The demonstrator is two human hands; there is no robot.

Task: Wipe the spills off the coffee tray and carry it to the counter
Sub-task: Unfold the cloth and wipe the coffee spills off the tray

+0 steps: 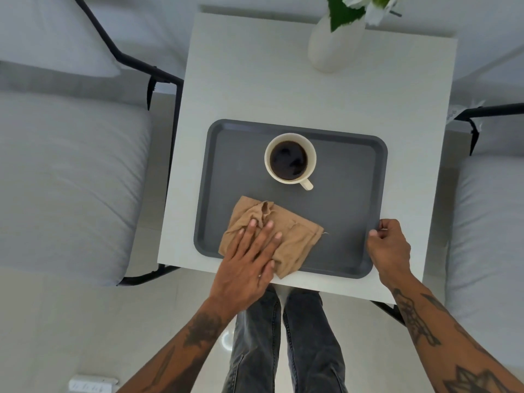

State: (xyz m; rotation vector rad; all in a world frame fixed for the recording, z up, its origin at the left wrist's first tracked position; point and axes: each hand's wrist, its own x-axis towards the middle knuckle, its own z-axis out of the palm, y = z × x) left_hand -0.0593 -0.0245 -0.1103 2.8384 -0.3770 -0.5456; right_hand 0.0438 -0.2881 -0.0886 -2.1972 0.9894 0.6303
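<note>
Tray (348, 194): dark grey, rectangular, rounded corners, low raised rim. Lies flat on the near half of a white square table (255, 89), its near edge close to the table's near edge. No spill can be made out on the bare floor of the tray.

Contents of tray, two items:
1. Cup (290, 158): cream, upright, in the far-middle part of the tray, handle pointing toward the person. Holds black coffee, filled well up but below the rim.
2. Cloth (295, 236): tan, crumpled and loosely folded, at the near-left part of the tray, one corner hanging over the near rim. Apart from the cup.

Left hand (249, 256): palm down, fingers spread flat, pressing on the cloth.

Right hand (388, 245): curled over the tray's near-right corner, thumb and fingers pinching the rim there.

Vase (330, 43): white, upright, at the far right of the table, well apart from the tray. Holds green leaves and white flowers, cut off by the top of the picture.

Surroundings: grey cushioned chairs (65, 171) with black frames to the left and right of the table; pale tiled floor; the person's legs in dark jeans (286, 336) below the table edge; a white power strip (90, 384) on the floor, lower left.
</note>
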